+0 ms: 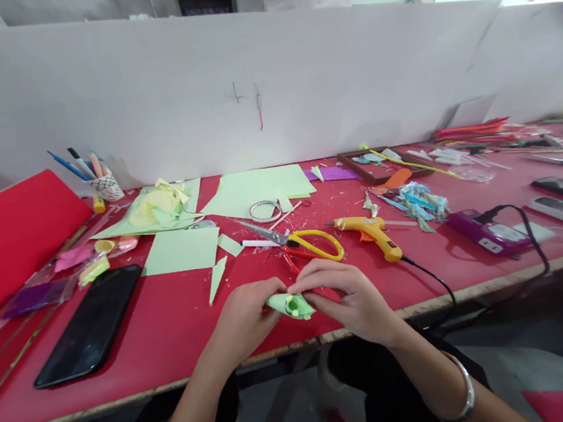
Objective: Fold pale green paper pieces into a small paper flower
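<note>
A small rolled cone of light green paper point(290, 305) is held between my two hands near the front edge of the table. My left hand point(249, 317) grips its left end with thumb and fingers. At the open right end, my right hand point(345, 295) pinches the rim. Just beyond the hands lie scissors point(315, 241) with yellow and red handles, their blades apart and pointing left. A yellow hot glue gun point(370, 232) rests to the right of them. Left of the scissors are a narrow green paper piece point(217, 279) and a green paper sheet point(181, 250).
A black phone point(89, 325) lies at the left, near a red board point(23, 241). A pen cup point(106, 186), crumpled yellow paper point(155, 207) and a tape roll point(265, 210) sit farther back. At the right are tassels point(414, 204) and a purple power strip point(488, 233) with cords.
</note>
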The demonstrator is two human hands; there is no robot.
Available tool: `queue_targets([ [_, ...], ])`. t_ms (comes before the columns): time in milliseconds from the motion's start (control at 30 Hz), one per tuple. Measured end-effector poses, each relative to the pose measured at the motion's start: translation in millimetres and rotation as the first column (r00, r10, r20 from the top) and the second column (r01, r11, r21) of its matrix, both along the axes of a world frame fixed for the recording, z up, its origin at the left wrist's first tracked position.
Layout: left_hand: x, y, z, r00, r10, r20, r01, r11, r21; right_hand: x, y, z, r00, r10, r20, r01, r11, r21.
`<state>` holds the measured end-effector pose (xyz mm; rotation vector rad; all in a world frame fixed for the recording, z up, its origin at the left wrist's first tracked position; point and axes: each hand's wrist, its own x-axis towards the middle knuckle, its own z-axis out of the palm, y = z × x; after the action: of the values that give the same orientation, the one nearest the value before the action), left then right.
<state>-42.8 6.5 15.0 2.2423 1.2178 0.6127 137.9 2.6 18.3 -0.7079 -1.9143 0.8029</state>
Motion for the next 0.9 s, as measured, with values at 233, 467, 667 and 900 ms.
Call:
queue_targets([
  [233,1.9,2.1,-2.7,0.998,-0.029,0.052,0.029,1.000,-0.002,0.6,0.1,1.4,0.999,-0.038,-0.002,0.038,0.998,0.058],
  [467,2.9,2.8,-4.1,0.998,-0.032,0.052,0.033,0.999,-0.023,2.3,-0.1,2.1,0.997,-0.072,0.007,0.071,0.994,0.081],
  [667,2.8,4.4,-5.0,0.999,-0.031,0.038,0.031,0.999,-0.011,2.7,-0.3,0.3,0.997,-0.080,-0.001,0.080,0.993,0.090],
  [900,2.7,3.5,-3.8,0.999,-0.021,0.043,0.022,0.999,-0.025,2.1,0.5,-1.9,0.997,-0.078,-0.001,0.078,0.993,0.085],
])
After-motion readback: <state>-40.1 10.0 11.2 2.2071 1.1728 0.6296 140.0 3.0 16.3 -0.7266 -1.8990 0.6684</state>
